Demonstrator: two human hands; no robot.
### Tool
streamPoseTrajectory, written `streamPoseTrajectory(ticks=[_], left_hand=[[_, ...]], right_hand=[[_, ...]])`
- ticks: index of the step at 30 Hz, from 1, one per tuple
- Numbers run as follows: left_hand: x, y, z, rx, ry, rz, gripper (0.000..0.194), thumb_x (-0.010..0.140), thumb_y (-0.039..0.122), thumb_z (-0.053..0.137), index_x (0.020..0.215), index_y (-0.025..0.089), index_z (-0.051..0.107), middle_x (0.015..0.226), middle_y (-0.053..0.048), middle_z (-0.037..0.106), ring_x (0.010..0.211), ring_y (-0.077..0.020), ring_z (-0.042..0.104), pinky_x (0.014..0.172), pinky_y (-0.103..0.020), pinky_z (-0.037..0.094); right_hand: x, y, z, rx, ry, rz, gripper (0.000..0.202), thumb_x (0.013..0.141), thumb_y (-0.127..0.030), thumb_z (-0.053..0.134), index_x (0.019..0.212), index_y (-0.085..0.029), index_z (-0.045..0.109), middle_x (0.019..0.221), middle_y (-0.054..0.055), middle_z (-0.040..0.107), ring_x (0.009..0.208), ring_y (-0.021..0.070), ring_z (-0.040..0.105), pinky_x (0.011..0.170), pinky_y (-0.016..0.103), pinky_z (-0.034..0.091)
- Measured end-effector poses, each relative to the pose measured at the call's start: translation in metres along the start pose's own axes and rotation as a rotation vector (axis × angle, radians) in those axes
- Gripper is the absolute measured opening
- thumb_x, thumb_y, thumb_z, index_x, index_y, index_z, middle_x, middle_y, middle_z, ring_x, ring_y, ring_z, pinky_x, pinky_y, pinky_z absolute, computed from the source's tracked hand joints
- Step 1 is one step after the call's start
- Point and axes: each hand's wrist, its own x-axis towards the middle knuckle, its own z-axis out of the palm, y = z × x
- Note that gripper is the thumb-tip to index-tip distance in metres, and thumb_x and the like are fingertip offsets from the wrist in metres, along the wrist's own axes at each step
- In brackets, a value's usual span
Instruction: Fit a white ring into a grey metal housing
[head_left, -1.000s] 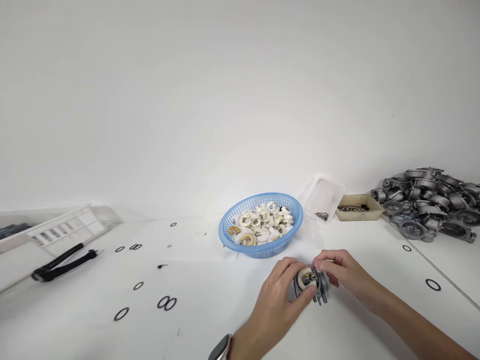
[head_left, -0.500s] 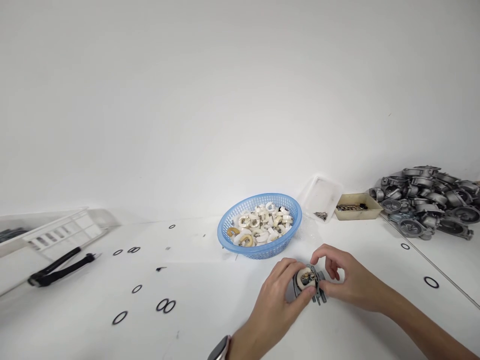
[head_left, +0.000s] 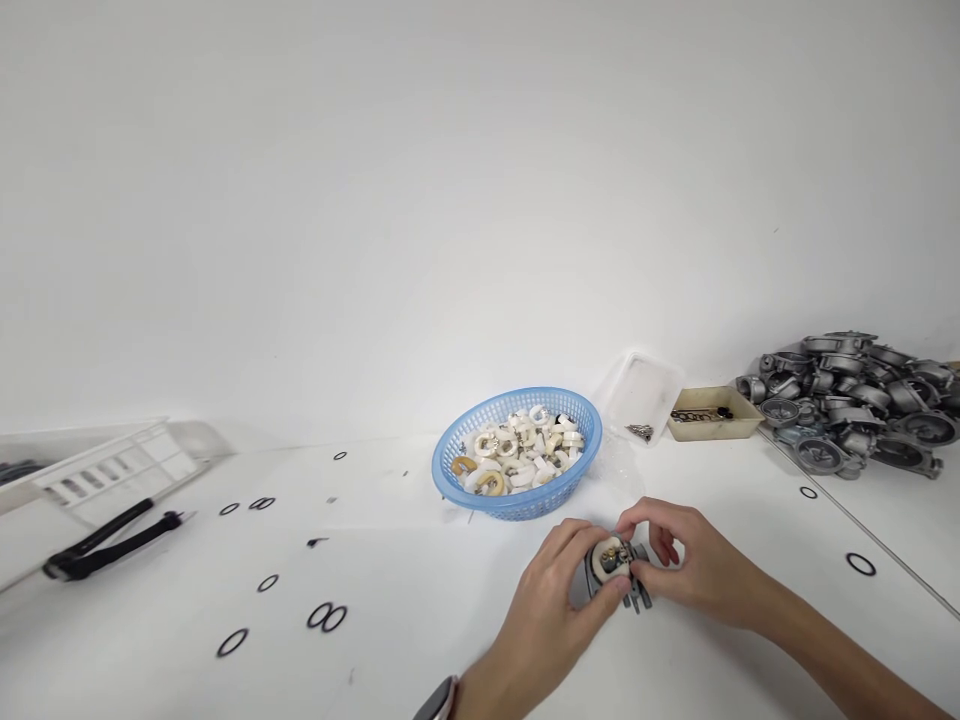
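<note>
My left hand (head_left: 551,600) is closed around a small grey metal carburetor (head_left: 637,600), holding it from the left just above the table. A cream-white U-shaped float (head_left: 602,572) lies in its upturned face, with brass parts visible in the middle. The left thumb and fingers press near the float's edges. From the right, my right hand (head_left: 686,560) grips the carburetor's right side between curved index finger and thumb, at the float's open end. Its other fingers are curled. Whether a small pin sits between those fingertips cannot be made out.
Beyond my hands stands a blue basket (head_left: 442,465) of white floats. A clear tray (head_left: 645,390) with screws, a cream tray (head_left: 716,430) and a pile of carburetor bodies (head_left: 847,400) are right. Black rings (head_left: 232,642), pliers (head_left: 112,545) and a white rack (head_left: 112,470) lie left.
My right index fingertip has come down onto the carburetor's far edge, and the thumb has shifted slightly left against it. The left hand keeps its hold. The view has turned slightly.
</note>
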Motion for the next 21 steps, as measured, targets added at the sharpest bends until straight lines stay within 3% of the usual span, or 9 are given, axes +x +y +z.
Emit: streamPoseTrajectory(ticks=[8,11,14,18,21], left_hand=[[0.000,0.001,0.000,0.006,-0.008,-0.017,0.019,0.096,0.031,0.061,0.113,0.024,0.063,0.110,-0.005,0.064,0.104,-0.0247,0.060,0.090,-0.037,0.050],[-0.002,0.000,-0.002,-0.011,-0.011,-0.019,0.025,0.101,0.038,0.053,0.121,0.025,0.061,0.116,-0.006,0.064,0.109,-0.0258,0.059,0.093,-0.038,0.049],[-0.003,-0.002,-0.006,-0.040,0.029,-0.018,0.036,0.108,0.044,0.038,0.133,0.027,0.056,0.122,-0.008,0.063,0.112,-0.0260,0.058,0.096,-0.039,0.049],[-0.004,-0.007,-0.009,-0.055,0.092,-0.037,0.042,0.109,0.050,0.032,0.132,0.027,0.057,0.119,-0.008,0.064,0.109,-0.0261,0.060,0.096,-0.039,0.050],[-0.006,-0.012,-0.008,-0.045,0.100,-0.058,0.042,0.108,0.053,0.033,0.129,0.028,0.060,0.120,-0.007,0.065,0.110,-0.0265,0.061,0.096,-0.039,0.051]], right_hand=[[-0.002,-0.005,-0.006,-0.063,-0.028,-0.029,0.026,0.081,-0.016,0.059,0.102,-0.029,0.067,0.095,-0.003,0.067,0.067,0.0137,0.050,0.066,0.028,0.046],[-0.004,-0.007,-0.006,-0.051,-0.053,-0.079,0.046,0.076,-0.014,0.062,0.118,-0.031,0.064,0.115,0.000,0.066,0.096,0.0193,0.060,0.086,0.032,0.050],[-0.005,-0.003,0.002,0.000,-0.099,-0.099,0.065,0.073,-0.016,0.070,0.135,-0.030,0.055,0.136,0.004,0.058,0.124,0.0253,0.054,0.105,0.038,0.045],[-0.002,0.005,0.009,0.039,-0.076,-0.091,0.065,0.072,-0.020,0.075,0.134,-0.027,0.057,0.126,0.005,0.063,0.115,0.0253,0.060,0.100,0.037,0.048],[0.002,0.010,-0.003,0.006,-0.012,-0.058,0.064,0.070,-0.022,0.079,0.131,-0.028,0.060,0.114,0.002,0.066,0.105,0.0232,0.062,0.095,0.036,0.050]])
